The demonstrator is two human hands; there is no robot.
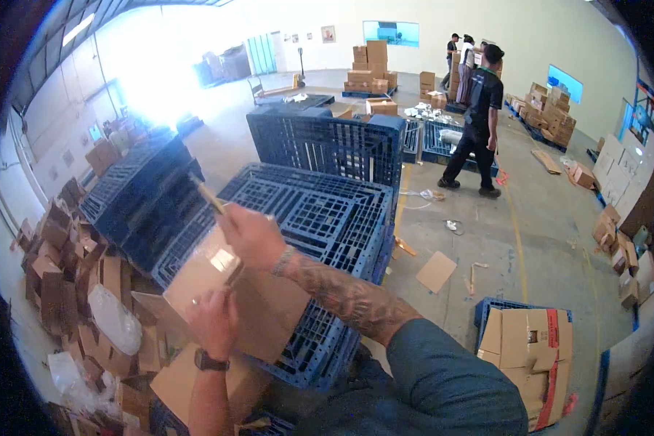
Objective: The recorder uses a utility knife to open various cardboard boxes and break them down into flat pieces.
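A brown cardboard box (272, 309) is tilted in front of me over a blue plastic pallet, its flaps spread and a shiny strip of tape on it. My left hand (214, 320), with a dark watch at the wrist, has its fingers curled at the box's near left edge. Above the box, my right hand (253, 236) is closed around a thin tan strip (209, 196) that juts out to the upper left; blur hides whether it is cardboard or a tool. Another piece of cardboard (185, 385) lies below my left hand.
Blue pallets (341, 200) are stacked just beyond, with more pallets (142, 200) at left. Discarded cardboard (54, 291) and plastic wrap (115, 320) heap up on the left. Flattened cardboard (512, 338) lies on a pallet at right. A person in dark clothes (479, 109) walks farther off.
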